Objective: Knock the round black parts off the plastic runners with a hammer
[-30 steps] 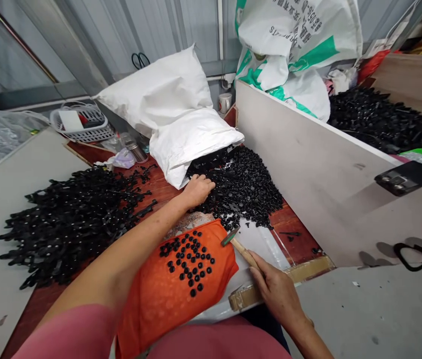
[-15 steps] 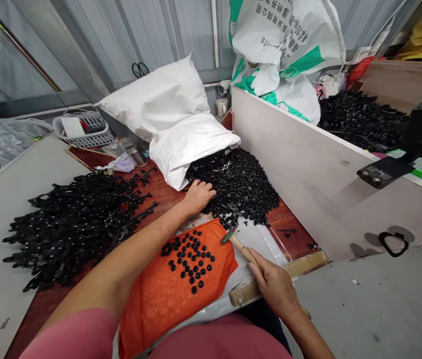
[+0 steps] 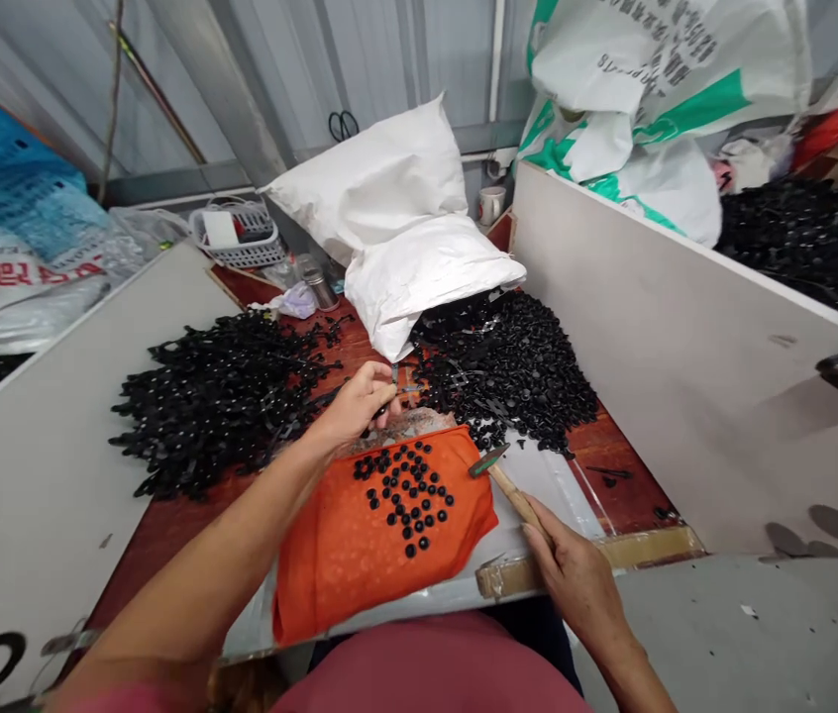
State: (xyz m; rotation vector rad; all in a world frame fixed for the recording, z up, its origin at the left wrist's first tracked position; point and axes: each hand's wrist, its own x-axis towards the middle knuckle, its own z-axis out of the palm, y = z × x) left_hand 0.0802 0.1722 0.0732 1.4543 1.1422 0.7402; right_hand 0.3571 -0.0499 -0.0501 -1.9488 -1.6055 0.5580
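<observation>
My left hand (image 3: 364, 404) is over the red-brown tabletop, between two black heaps. Its fingers are closed on small black plastic pieces (image 3: 385, 409), mostly hidden by the fingers. A small hammer (image 3: 509, 490) with a wooden handle and a green-marked head is gripped in my right hand (image 3: 575, 569). The hammer head rests at or just above the right edge of a folded orange cloth (image 3: 330, 584). Several round black caps (image 3: 419, 510) lie scattered on that cloth. Just beyond it, small loose black parts (image 3: 530, 366) spill from a white sack (image 3: 426, 267).
Longer black plastic parts (image 3: 218, 406) are heaped on the left. A pale board (image 3: 649, 337) walls the right side, another pale board (image 3: 40, 465) the left. Behind stand a grey basket (image 3: 241, 248), a metal flask (image 3: 322, 290) and a mug (image 3: 491, 206).
My left hand has drawn back from the small-parts heap, leftward and nearer the cloth, its fingers now pinched. The view has turned left. My right hand still grips the hammer.
</observation>
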